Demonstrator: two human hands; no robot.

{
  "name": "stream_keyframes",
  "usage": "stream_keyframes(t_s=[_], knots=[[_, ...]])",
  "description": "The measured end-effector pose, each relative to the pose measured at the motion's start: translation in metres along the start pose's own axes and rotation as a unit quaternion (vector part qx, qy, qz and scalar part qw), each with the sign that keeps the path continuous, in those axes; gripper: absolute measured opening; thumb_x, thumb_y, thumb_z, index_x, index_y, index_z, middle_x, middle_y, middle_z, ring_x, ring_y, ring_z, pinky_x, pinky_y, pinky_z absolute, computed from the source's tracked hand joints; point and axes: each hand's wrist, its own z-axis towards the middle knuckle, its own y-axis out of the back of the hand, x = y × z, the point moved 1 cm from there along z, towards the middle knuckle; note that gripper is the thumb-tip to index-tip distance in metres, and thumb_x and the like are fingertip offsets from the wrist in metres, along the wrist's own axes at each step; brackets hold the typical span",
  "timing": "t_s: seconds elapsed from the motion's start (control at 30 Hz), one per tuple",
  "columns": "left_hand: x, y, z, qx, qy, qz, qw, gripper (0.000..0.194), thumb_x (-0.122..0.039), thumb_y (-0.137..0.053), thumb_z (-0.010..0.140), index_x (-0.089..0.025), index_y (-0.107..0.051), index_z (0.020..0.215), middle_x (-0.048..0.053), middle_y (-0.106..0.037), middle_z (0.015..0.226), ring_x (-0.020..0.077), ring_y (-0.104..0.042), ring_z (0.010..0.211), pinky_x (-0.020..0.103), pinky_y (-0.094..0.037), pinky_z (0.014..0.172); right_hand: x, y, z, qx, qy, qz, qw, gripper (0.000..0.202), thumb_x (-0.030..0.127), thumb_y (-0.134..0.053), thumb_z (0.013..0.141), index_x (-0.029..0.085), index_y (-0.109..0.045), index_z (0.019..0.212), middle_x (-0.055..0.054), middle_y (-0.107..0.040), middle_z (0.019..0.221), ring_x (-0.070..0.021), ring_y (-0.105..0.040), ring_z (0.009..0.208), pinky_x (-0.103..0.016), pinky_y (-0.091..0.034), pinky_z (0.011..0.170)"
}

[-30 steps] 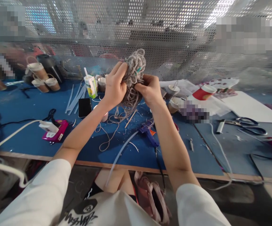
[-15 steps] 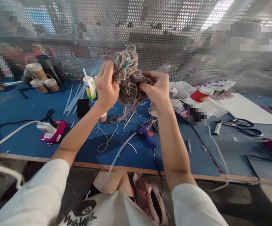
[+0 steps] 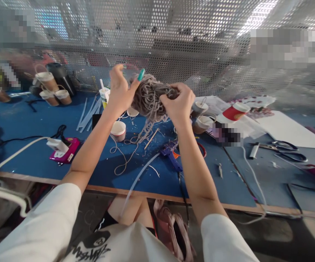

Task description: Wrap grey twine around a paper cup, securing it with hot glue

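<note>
A tangled bundle of grey cord [image 3: 150,96] is held up above the table, with a loose strand trailing down to the tabletop. My right hand [image 3: 179,102] pinches the bundle's right side between thumb and fingers. At its left edge my left hand [image 3: 121,89] is open, fingers spread and thumb raised beside the cord; whether the palm touches the cord I cannot tell. Green nails show on the left thumb. Below the bundle lie a blue glue gun [image 3: 170,154] with a long glue stick in it, a thin wooden stick [image 3: 151,139] and a paper cup [image 3: 118,131].
A pink power strip [image 3: 64,150] with a plugged-in white adapter lies left. Glue sticks [image 3: 87,114], a drink carton [image 3: 104,96] and cups with handles [image 3: 48,82] stand behind. At right are scissors [image 3: 281,147], a red-and-white cup [image 3: 235,112] and white board [image 3: 291,127]. Perforated metal [image 3: 173,43] closes the back.
The cord bundle has come down slightly and its upper loops have dropped. My left hand has let go and spread its fingers. My right hand keeps its hold.
</note>
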Motion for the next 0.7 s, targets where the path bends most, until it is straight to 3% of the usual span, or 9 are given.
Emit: stream_keyframes(t_s=[0.1,0.23,0.43,0.5,0.63,0.7], knots=[[-0.023,0.008,-0.006,0.007,-0.034,-0.014,0.999,0.039,-0.063,-0.053,0.087,-0.025,-0.05,0.093,0.005,-0.059,0.093,0.0222,-0.054,0.104,0.038,-0.042,0.092,-0.001,0.001,-0.002,-0.026,-0.019,-0.083,0.996,0.035,0.028,-0.049,0.081,0.017,-0.058,0.113,-0.016,-0.057,0.113,-0.0349,-0.051,0.118,-0.061,-0.042,0.099],[-0.044,-0.004,-0.018,0.166,0.008,0.001,0.986,0.041,-0.057,-0.047,0.092,-0.022,-0.048,0.071,0.003,-0.056,0.068,0.0228,-0.06,0.096,0.036,-0.043,0.087,0.0,-0.004,-0.009,-0.033,-0.001,-0.128,0.991,0.041,0.03,-0.043,0.087,0.019,-0.05,0.126,-0.018,-0.048,0.124,-0.0381,-0.048,0.122,-0.059,-0.044,0.093],[-0.038,-0.037,-0.026,0.274,0.087,-0.018,0.958,0.035,-0.027,-0.051,0.093,-0.021,-0.038,0.062,0.0,-0.05,0.063,0.019,-0.062,0.082,0.034,-0.048,0.084,-0.001,-0.015,-0.016,-0.062,0.046,-0.189,0.979,0.039,0.03,-0.038,0.091,0.018,-0.049,0.127,-0.016,-0.045,0.122,-0.0346,-0.049,0.124,-0.053,-0.047,0.094],[-0.04,-0.036,-0.024,0.301,0.121,-0.091,0.942,0.033,-0.022,-0.048,0.094,-0.02,-0.037,0.063,-0.002,-0.047,0.063,0.0148,-0.062,0.076,0.031,-0.051,0.08,-0.005,-0.015,-0.014,-0.067,0.048,-0.191,0.978,0.038,0.029,-0.038,0.092,0.018,-0.048,0.127,-0.016,-0.045,0.121,-0.0342,-0.048,0.125,-0.052,-0.047,0.093],[-0.043,-0.026,-0.022,0.384,0.228,-0.213,0.869,0.026,-0.019,-0.04,0.096,-0.018,-0.045,0.071,-0.002,-0.052,0.065,0.0101,-0.06,0.061,0.03,-0.055,0.069,-0.017,-0.012,0.0,-0.071,0.034,-0.144,0.986,0.032,0.028,-0.038,0.093,0.019,-0.048,0.122,-0.015,-0.044,0.118,-0.0328,-0.045,0.125,-0.05,-0.046,0.092],[-0.038,-0.025,-0.02,0.383,0.221,-0.189,0.877,0.026,-0.017,-0.044,0.094,-0.017,-0.048,0.069,-0.003,-0.05,0.059,0.0091,-0.056,0.051,0.029,-0.055,0.063,-0.024,-0.012,0.013,-0.071,0.036,-0.098,0.992,0.025,0.027,-0.042,0.092,0.021,-0.048,0.116,-0.015,-0.046,0.113,-0.0303,-0.041,0.125,-0.045,-0.045,0.092]])
